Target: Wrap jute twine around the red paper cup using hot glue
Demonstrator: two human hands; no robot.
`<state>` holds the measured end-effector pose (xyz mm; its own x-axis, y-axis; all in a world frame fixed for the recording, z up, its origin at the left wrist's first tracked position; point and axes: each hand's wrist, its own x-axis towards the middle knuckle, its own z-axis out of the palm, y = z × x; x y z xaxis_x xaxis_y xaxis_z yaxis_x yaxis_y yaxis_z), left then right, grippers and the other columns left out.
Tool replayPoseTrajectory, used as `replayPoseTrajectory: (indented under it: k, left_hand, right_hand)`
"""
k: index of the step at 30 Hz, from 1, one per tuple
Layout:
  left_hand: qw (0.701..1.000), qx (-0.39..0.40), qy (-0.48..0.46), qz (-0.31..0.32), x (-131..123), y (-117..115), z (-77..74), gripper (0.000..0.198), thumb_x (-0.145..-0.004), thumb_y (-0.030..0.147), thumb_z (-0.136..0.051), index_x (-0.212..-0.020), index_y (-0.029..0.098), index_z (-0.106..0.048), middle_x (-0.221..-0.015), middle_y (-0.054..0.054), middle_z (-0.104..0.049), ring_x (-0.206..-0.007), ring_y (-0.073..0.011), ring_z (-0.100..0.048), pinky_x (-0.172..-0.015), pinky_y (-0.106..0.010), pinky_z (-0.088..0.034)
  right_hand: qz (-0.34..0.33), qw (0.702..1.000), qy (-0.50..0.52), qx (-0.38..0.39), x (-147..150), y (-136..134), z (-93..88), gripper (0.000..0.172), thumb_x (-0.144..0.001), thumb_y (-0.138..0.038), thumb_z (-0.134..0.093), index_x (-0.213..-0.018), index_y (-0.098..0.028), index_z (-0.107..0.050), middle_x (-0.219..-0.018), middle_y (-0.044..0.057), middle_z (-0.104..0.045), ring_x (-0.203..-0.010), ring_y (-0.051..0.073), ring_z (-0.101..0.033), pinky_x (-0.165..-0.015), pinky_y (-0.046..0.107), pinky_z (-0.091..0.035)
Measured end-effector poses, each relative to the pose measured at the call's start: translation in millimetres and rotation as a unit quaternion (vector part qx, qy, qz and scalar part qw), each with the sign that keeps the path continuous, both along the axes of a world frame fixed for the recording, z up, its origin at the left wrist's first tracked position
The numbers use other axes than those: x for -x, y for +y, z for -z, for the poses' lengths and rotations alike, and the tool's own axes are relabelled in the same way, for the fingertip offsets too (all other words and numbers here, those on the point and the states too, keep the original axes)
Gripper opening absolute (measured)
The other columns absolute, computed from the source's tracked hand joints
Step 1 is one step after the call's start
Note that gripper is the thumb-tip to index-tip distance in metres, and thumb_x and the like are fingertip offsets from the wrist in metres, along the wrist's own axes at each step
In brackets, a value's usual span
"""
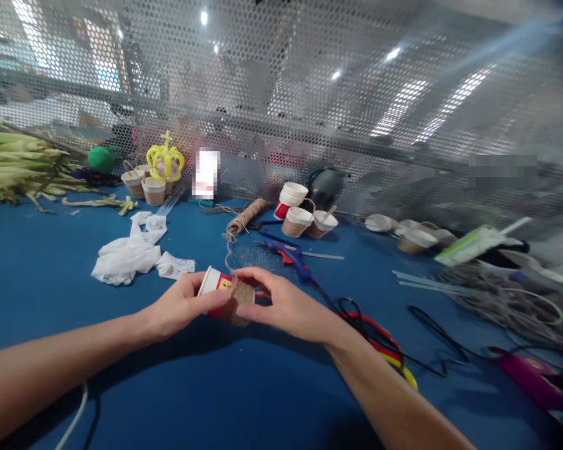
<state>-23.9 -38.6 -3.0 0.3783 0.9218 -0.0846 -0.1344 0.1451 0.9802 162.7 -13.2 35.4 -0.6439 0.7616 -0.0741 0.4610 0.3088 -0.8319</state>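
Between my hands a red and white paper cup point(211, 282) lies tilted on its side above the blue table. Brown twine is wound round its base end. My left hand point(182, 302) grips the cup near its white rim, thumb on the red side. Around the twine-wrapped end close the fingers and thumb of my right hand point(267, 297). A loose strand runs from the cup to a spool of twine point(246, 217) just beyond. To the right of the spool a blue glue gun point(288, 255) rests on the table, its red trigger showing.
Crumpled white tissue point(126, 256) lies left of my hands. Twine-wrapped cups point(298, 222) stand at the back, near a yellow crown-shaped piece point(166, 159) and a lit phone point(206, 174). Black cable point(356, 312) and a purple tool point(535, 378) lie right. Perforated metal mesh point(263, 94) borders the table.
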Motion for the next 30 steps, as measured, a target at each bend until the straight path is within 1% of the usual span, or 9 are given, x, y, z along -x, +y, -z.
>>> replayPoseTrajectory:
  k: [7,13,15,18,20,22,24,25,30]
  left_hand:
    - [0.997,-0.017,0.047,0.062,-4,-6,0.3,0.025,-0.069,0.034,-0.059,-0.077,0.01,-0.055,-0.064,0.002,-0.051,-0.058,-0.0085,-0.042,-0.056,-0.02,-0.034]
    - [0.996,-0.016,0.077,0.037,-9,-5,3.2,0.033,-0.073,0.041,-0.051,-0.059,0.011,-0.05,-0.052,0.006,-0.038,-0.049,-0.0058,-0.029,-0.047,-0.019,-0.024]
    - [0.997,0.005,0.074,0.027,-10,-5,2.7,0.035,-0.073,0.043,-0.049,-0.061,0.011,-0.052,-0.051,0.005,-0.041,-0.047,-0.0059,-0.03,-0.047,-0.019,-0.025]
    - [0.998,0.025,0.063,0.008,-10,-5,0.6,0.034,-0.072,0.042,-0.05,-0.068,0.01,-0.057,-0.057,0.002,-0.051,-0.051,-0.0073,-0.039,-0.051,-0.019,-0.031]
    - [0.998,0.021,0.064,-0.01,-9,-4,-0.3,0.034,-0.073,0.042,-0.049,-0.069,0.01,-0.058,-0.059,0.001,-0.055,-0.053,-0.0083,-0.044,-0.053,-0.019,-0.034]
    - [0.997,0.009,0.072,-0.023,-7,-2,0.1,0.035,-0.074,0.043,-0.047,-0.068,0.011,-0.059,-0.06,0.0,-0.058,-0.055,-0.0096,-0.047,-0.054,-0.019,-0.036]
    - [0.995,-0.011,0.09,-0.028,-6,0,1.7,0.037,-0.076,0.044,-0.045,-0.068,0.011,-0.06,-0.061,0.0,-0.059,-0.057,-0.0107,-0.049,-0.056,-0.019,-0.037]
    - [0.994,-0.024,0.1,-0.029,-5,1,2.6,0.038,-0.076,0.044,-0.045,-0.068,0.011,-0.06,-0.062,0.0,-0.06,-0.058,-0.011,-0.05,-0.056,-0.02,-0.038]
    - [0.99,-0.053,0.132,-0.025,-4,3,3.0,0.038,-0.077,0.044,-0.042,-0.073,0.012,-0.061,-0.066,0.0,-0.062,-0.061,-0.0121,-0.052,-0.058,-0.019,-0.039]
  right_hand:
    - [-0.036,0.996,0.054,-0.057,6,-1,2.8,0.036,-0.087,-0.035,-0.033,-0.111,-0.014,-0.051,-0.116,0.009,-0.051,-0.109,0.015,-0.044,-0.096,0.033,-0.031]
    - [-0.046,0.992,0.07,-0.097,13,-7,7.6,0.035,-0.088,-0.031,-0.031,-0.106,-0.013,-0.055,-0.114,0.009,-0.054,-0.112,0.013,-0.042,-0.097,0.03,-0.029]
    - [-0.008,0.994,0.056,-0.099,11,-3,6.7,0.035,-0.088,-0.033,-0.032,-0.103,-0.013,-0.056,-0.109,0.008,-0.057,-0.105,0.014,-0.048,-0.092,0.03,-0.035]
    - [0.131,0.984,-0.013,-0.119,-4,14,1.5,0.032,-0.085,-0.036,-0.035,-0.096,-0.015,-0.057,-0.093,0.007,-0.063,-0.086,0.015,-0.058,-0.075,0.029,-0.046]
    - [0.248,0.953,-0.089,-0.152,-22,32,-2.4,0.03,-0.085,-0.035,-0.036,-0.09,-0.016,-0.058,-0.087,0.007,-0.064,-0.079,0.017,-0.06,-0.07,0.03,-0.046]
    - [0.31,0.929,-0.134,-0.153,-42,50,-3.2,0.025,-0.082,-0.032,-0.041,-0.085,-0.015,-0.058,-0.084,0.01,-0.063,-0.081,0.021,-0.058,-0.071,0.034,-0.044]
    - [0.337,0.916,-0.184,-0.119,-58,65,1.2,0.016,-0.076,-0.028,-0.053,-0.072,-0.014,-0.06,-0.076,0.01,-0.063,-0.079,0.024,-0.058,-0.07,0.036,-0.044]
    - [0.339,0.914,-0.201,-0.097,-63,71,5.3,0.015,-0.074,-0.027,-0.056,-0.073,-0.013,-0.06,-0.077,0.01,-0.062,-0.079,0.023,-0.058,-0.07,0.036,-0.044]
    - [0.354,0.911,-0.211,-0.02,-63,81,25.3,0.027,-0.084,-0.028,-0.045,-0.107,-0.016,-0.049,-0.108,0.006,-0.052,-0.089,0.017,-0.054,-0.074,0.037,-0.046]
